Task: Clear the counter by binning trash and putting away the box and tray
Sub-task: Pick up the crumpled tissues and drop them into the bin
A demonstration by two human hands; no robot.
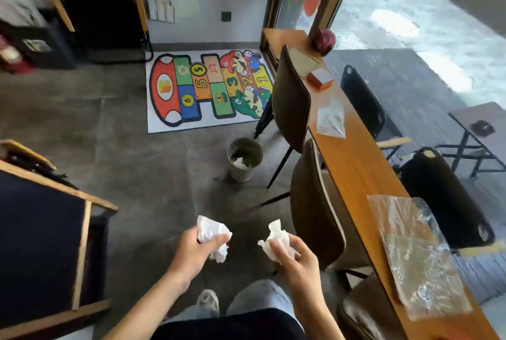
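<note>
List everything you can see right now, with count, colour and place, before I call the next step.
crumpled tissues: 2, white, one in each hand
bin: 1, metal, on the floor ahead, trash already inside
counter: 1, wooden, along the right
plastic wrappers: 2, clear, on the counter, one near, one farther
box: 1, red-orange, far part of the counter
tray: 1, pale, just beyond the box
chairs: 2 clearly seen, dark brown, tucked against the counter
hopscotch mat: 1, multicoloured, on the floor by the far wall
folding chair: 1, black, against the far wall
left hand: closed on a tissue
right hand: closed on a tissue
</note>
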